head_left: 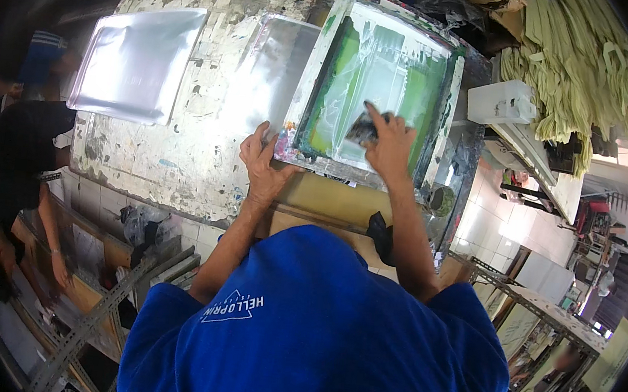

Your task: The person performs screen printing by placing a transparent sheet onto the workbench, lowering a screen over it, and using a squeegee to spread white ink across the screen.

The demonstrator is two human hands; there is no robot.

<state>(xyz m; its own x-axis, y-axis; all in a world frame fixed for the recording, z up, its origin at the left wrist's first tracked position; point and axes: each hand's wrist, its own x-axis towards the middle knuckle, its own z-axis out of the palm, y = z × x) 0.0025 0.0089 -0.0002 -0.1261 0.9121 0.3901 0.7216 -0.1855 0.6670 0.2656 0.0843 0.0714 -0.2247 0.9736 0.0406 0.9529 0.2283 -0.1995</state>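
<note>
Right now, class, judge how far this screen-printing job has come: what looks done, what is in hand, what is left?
Done: one clear plastic bag lies set aside on the paint-stained table. In hand: the left hand steadies the printing screen frame at its corner, while the right hand presses a squeegee on the green-inked mesh. Left: another clear bag lies beside the frame; whether it is printed cannot be told.

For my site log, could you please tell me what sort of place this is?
Probably a screen-printing workshop: a green-inked screen frame lies on a paint-crusted table, and pale bags are stacked nearby.
</note>
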